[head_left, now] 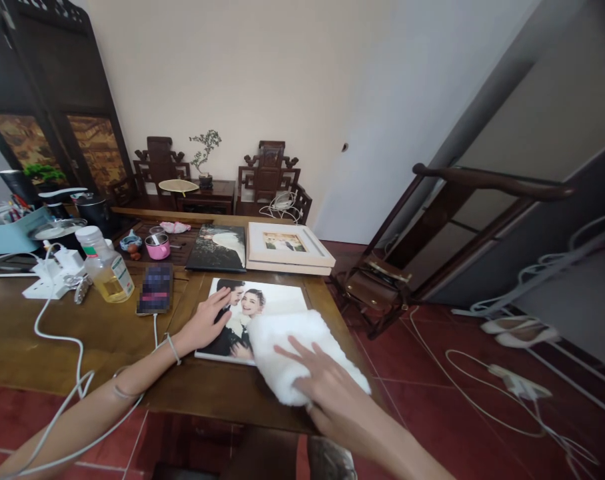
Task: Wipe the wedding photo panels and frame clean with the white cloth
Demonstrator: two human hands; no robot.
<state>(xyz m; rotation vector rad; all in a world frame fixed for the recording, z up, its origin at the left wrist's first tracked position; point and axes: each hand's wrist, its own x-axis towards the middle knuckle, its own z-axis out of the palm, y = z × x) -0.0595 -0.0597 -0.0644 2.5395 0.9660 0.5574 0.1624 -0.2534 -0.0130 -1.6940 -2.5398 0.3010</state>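
A wedding photo album [238, 327], printed with a couple, lies flat near the front edge of the wooden table. My left hand [213, 319] rests on its left part, palm down, with the fingers stretched out. Over the right part of the album spreads a thick, fluffy white cloth [277, 327], which reaches past the album's lower right corner. Pressed on top of that cloth is my right hand [322, 377], its visible fingers spread apart. Part of the album's picture is hidden under the cloth and my left hand.
Behind the album stand a dark photo album [215, 248] and a cream framed box [290, 263]. Left are a phone [155, 288] on a cable, a bottle of yellow liquid [107, 273], a pink cup [157, 247] and a power strip [52, 280]. A wooden chair [397, 260] stands right.
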